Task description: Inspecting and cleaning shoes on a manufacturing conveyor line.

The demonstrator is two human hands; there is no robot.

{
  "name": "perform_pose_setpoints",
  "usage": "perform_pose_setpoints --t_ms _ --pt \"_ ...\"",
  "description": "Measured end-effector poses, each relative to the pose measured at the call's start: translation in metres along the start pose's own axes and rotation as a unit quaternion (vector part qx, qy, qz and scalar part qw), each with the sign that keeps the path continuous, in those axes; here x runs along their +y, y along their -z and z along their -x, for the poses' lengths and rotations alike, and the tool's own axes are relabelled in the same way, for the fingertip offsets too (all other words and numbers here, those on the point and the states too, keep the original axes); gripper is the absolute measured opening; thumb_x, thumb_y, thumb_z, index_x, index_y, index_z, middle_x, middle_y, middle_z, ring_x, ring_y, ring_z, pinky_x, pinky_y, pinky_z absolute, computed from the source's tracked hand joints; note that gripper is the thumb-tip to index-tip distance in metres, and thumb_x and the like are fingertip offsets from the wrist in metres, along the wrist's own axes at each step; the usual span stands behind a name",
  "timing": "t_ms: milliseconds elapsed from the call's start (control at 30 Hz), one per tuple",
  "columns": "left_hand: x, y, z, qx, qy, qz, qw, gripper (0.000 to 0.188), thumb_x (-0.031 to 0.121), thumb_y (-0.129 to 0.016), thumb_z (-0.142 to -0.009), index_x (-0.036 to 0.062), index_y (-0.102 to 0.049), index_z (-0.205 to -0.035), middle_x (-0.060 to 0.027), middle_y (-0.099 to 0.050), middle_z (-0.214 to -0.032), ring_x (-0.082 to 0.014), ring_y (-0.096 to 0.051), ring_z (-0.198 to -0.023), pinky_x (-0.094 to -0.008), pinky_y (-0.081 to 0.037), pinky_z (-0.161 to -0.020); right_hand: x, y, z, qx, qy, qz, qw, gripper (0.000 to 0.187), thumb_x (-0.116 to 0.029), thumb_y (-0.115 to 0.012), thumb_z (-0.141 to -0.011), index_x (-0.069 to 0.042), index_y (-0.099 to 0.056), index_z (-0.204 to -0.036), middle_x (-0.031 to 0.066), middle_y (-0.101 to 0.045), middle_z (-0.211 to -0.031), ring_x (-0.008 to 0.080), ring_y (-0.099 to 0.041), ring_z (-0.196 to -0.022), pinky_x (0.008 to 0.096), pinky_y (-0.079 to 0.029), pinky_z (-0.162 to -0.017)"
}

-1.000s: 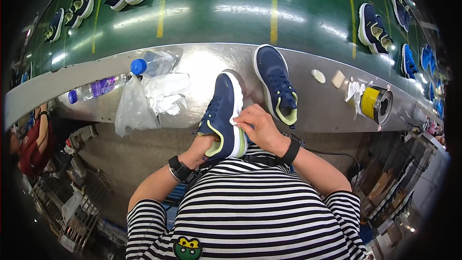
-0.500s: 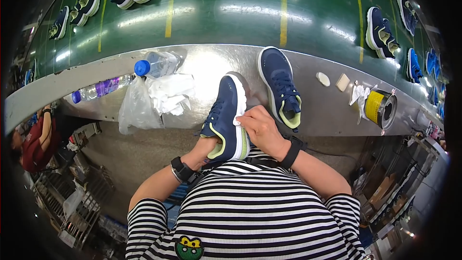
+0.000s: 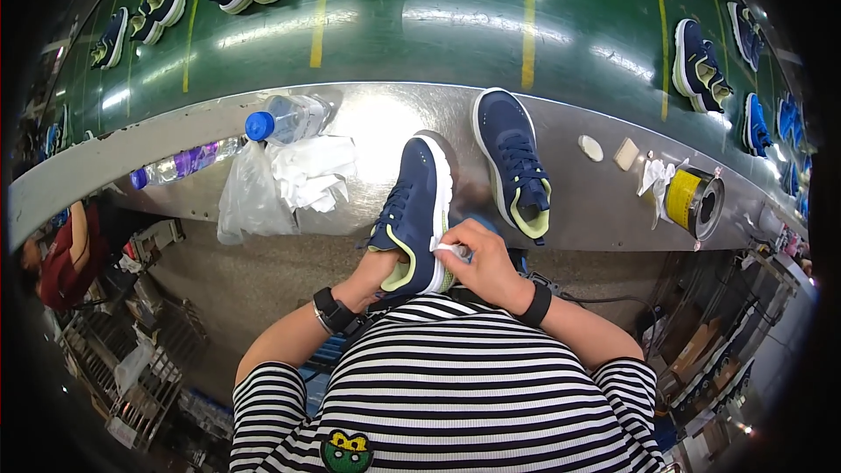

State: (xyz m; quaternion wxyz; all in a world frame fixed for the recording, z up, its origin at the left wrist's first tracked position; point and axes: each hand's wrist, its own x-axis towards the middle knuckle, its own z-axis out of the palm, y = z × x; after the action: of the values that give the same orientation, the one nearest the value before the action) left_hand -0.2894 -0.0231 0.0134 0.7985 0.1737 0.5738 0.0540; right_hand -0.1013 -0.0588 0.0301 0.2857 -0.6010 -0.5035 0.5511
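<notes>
A navy sneaker (image 3: 415,182) with a white sole and lime lining is held in front of me, its toe pointing away. My left hand (image 3: 371,271) reaches into its collar and holds it from inside; the fingers are hidden in the shoe. Between the pinched fingers of my right hand (image 3: 491,264) is a small white wiping cloth (image 3: 450,250), pressed to the right side of the sole near the heel. A matching sneaker (image 3: 508,142) rests on the metal ledge to the right, touched by neither hand.
The metal ledge (image 3: 578,201) carries a plastic bottle (image 3: 298,119), crumpled white paper (image 3: 307,171), a clear plastic bag (image 3: 250,197), two small pale pads and a yellow-labelled can (image 3: 686,197). Beyond it, a green conveyor belt (image 3: 420,0) bears several sneakers. Another person (image 3: 70,254) is at far left.
My right hand has slid the cloth along the sole toward the heel, nearer my body. The sneakers on the belt have shifted slightly right.
</notes>
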Motion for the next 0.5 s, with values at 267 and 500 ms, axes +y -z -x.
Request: perform_pose_setpoints --t_ms 267,500 --pt "-0.003 0.001 -0.004 0.004 0.016 0.001 1.000 0.033 0.012 -0.043 -0.091 0.0033 -0.045 -0.123 -0.0079 -0.056 -0.114 -0.0137 -0.056 -0.099 -0.0250 -0.047 -0.083 0.010 0.003 -0.014 -0.035 -0.126 -0.063 0.989 0.013 -0.012 -0.065 -0.077 0.001 -0.060 -0.081 -0.0002 -0.058 -0.068 0.0049 -0.050 -0.062 0.0198 -0.041 -0.056" --pt "0.002 -0.007 -0.003 0.028 0.023 -0.057 0.998 0.032 0.013 -0.042 -0.091 0.0039 -0.046 -0.121 -0.0078 -0.056 -0.112 -0.0139 -0.057 -0.097 -0.0261 -0.046 -0.082 0.018 0.002 -0.031 -0.022 -0.246 -0.181 0.952 0.010 -0.008 -0.064 -0.076 0.001 -0.058 -0.074 0.0000 -0.056 -0.067 0.0046 -0.049 -0.057 0.0194 -0.039 -0.052"
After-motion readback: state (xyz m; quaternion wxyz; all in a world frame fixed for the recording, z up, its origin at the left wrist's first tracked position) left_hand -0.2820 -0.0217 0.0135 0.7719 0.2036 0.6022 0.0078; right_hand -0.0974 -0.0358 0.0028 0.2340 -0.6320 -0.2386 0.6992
